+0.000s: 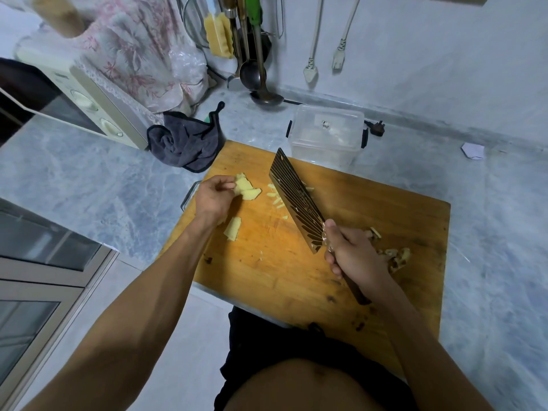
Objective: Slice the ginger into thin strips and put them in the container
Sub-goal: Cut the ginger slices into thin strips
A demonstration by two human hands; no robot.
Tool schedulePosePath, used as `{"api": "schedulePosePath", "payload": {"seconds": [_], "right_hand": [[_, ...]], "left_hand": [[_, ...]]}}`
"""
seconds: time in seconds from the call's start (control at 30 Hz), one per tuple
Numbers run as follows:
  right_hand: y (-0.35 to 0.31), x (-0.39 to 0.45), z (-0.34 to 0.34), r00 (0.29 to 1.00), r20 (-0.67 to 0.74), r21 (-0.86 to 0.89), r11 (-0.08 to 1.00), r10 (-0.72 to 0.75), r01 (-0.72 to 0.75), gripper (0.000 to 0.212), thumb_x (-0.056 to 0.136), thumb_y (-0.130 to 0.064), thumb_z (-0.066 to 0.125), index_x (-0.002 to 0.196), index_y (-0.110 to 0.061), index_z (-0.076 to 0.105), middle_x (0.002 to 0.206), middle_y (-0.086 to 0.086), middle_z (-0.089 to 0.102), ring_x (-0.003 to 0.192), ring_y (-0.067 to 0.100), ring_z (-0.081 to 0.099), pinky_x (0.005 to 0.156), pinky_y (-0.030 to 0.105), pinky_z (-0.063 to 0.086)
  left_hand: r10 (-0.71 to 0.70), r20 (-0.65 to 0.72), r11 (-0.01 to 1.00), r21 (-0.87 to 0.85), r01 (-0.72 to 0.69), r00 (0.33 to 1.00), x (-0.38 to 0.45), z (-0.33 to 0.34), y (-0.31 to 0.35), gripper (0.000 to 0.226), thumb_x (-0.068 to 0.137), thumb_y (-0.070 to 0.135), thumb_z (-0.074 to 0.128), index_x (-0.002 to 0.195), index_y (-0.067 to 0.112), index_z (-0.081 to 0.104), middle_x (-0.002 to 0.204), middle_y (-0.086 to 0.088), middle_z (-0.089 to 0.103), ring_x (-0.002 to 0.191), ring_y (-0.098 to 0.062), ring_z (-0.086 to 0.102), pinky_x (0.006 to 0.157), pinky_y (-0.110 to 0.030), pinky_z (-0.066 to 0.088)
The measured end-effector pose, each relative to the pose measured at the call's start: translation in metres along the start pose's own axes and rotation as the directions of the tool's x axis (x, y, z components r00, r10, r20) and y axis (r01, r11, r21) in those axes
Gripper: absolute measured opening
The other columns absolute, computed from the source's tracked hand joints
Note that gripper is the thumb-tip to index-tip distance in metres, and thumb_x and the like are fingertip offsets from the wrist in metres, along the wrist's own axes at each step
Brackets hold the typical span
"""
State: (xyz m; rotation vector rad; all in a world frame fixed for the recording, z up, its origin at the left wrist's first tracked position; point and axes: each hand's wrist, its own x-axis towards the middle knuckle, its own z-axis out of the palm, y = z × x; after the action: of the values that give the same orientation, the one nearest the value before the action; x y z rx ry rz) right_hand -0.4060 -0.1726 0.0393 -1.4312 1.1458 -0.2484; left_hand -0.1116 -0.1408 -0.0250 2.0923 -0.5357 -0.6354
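Note:
On the wooden cutting board, my left hand pinches a stack of pale yellow ginger slices at the board's far left. Another ginger slice lies just below that hand. My right hand grips the dark handle of a ribbed cleaver, whose blade is tilted and points away toward the container. Thin ginger strips lie beside the blade. The clear plastic container stands open just beyond the board's far edge.
Ginger peel scraps sit on the board's right side. A dark grey cloth lies left of the board, by a cream microwave. Ladles hang at the back wall. A plug lies behind the container.

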Motion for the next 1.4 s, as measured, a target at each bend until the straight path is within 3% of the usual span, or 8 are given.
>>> {"api": "schedulePosePath", "payload": {"seconds": [0.27,0.4,0.6,0.77,0.93,1.07,1.27,1.4], "right_hand": [[-0.001,-0.002,0.003,1.0,0.007,0.004,1.0,0.003,-0.003,0.05,0.102,-0.049,0.04,0.072,-0.012,0.052,0.06,0.006,0.054,0.046,0.013,0.047,0.044,0.026,0.039],[-0.001,-0.004,0.004,1.0,0.021,0.007,1.0,-0.003,0.003,0.05,0.102,-0.049,0.04,0.071,-0.012,0.052,0.059,0.005,0.053,0.046,0.014,0.046,0.044,0.026,0.039],[-0.001,-0.006,0.007,0.999,0.041,-0.011,1.0,-0.027,0.028,0.049,0.103,-0.047,0.04,0.07,-0.013,0.047,0.059,0.005,0.053,0.046,0.015,0.046,0.043,0.024,0.038],[0.0,-0.005,0.014,0.997,0.068,-0.023,0.999,-0.031,0.033,0.049,0.103,-0.048,0.04,0.07,-0.014,0.048,0.06,0.006,0.052,0.046,0.015,0.046,0.044,0.026,0.038],[0.002,-0.007,0.021,0.993,0.112,-0.04,0.998,-0.034,0.039,0.048,0.103,-0.05,0.039,0.071,-0.015,0.05,0.059,0.003,0.053,0.047,0.015,0.047,0.045,0.026,0.039],[0.003,-0.007,0.021,0.993,0.104,-0.059,0.997,-0.051,0.058,0.051,0.103,-0.05,0.039,0.068,-0.015,0.048,0.056,0.001,0.054,0.044,0.013,0.047,0.046,0.027,0.039],[0.007,-0.008,0.014,0.996,0.061,-0.061,0.996,-0.067,0.07,0.052,0.102,-0.053,0.038,0.066,-0.016,0.047,0.057,0.002,0.054,0.046,0.014,0.049,0.045,0.026,0.04],[0.01,-0.01,0.014,0.998,0.042,-0.032,0.998,-0.051,0.052,0.051,0.102,-0.052,0.039,0.069,-0.015,0.05,0.058,0.003,0.054,0.047,0.016,0.048,0.046,0.027,0.04]], "left_hand": [[0.148,0.073,0.934,0.318,-0.164,0.986,-0.012,-0.007,-0.008,0.028,0.091,0.008,0.065,0.118,0.012,0.07,0.112,0.003,0.068,0.1,-0.011,0.061,0.087,-0.017,0.043],[0.182,0.057,0.923,0.335,-0.19,0.982,-0.023,-0.013,-0.015,0.03,0.09,0.007,0.063,0.118,0.01,0.07,0.116,-0.002,0.07,0.108,-0.018,0.065,0.089,-0.019,0.045],[0.22,0.037,0.876,0.432,-0.214,0.975,-0.051,-0.03,-0.042,0.027,0.09,0.019,0.064,0.115,0.012,0.073,0.109,-0.009,0.072,0.096,-0.025,0.069,0.083,-0.031,0.056],[0.179,0.073,0.852,0.487,-0.192,0.981,-0.074,-0.038,-0.06,0.037,0.085,0.003,0.066,0.121,0.011,0.07,0.124,-0.014,0.064,0.113,-0.03,0.06,0.101,-0.031,0.046],[0.184,0.033,0.858,0.482,-0.177,0.982,-0.081,-0.038,-0.052,0.031,0.088,0.013,0.062,0.117,0.016,0.071,0.12,-0.011,0.065,0.104,-0.028,0.062,0.088,-0.029,0.049],[0.075,-0.002,0.84,0.539,-0.062,0.997,-0.093,-0.019,-0.039,0.037,0.087,0.041,0.071,0.113,0.015,0.071,0.107,-0.009,0.07,0.092,-0.029,0.068,0.08,-0.04,0.058],[-0.129,0.011,0.906,0.407,0.114,0.992,-0.094,-0.009,-0.027,0.007,0.082,0.023,0.075,0.085,0.017,0.072,0.086,0.0,0.07,0.082,-0.022,0.066,0.067,-0.025,0.051],[-0.257,0.085,0.933,0.28,0.225,0.963,-0.109,-0.007,-0.034,0.011,0.081,0.015,0.076,0.073,0.023,0.074,0.082,0.007,0.071,0.077,-0.012,0.064,0.068,-0.019,0.045]]}}
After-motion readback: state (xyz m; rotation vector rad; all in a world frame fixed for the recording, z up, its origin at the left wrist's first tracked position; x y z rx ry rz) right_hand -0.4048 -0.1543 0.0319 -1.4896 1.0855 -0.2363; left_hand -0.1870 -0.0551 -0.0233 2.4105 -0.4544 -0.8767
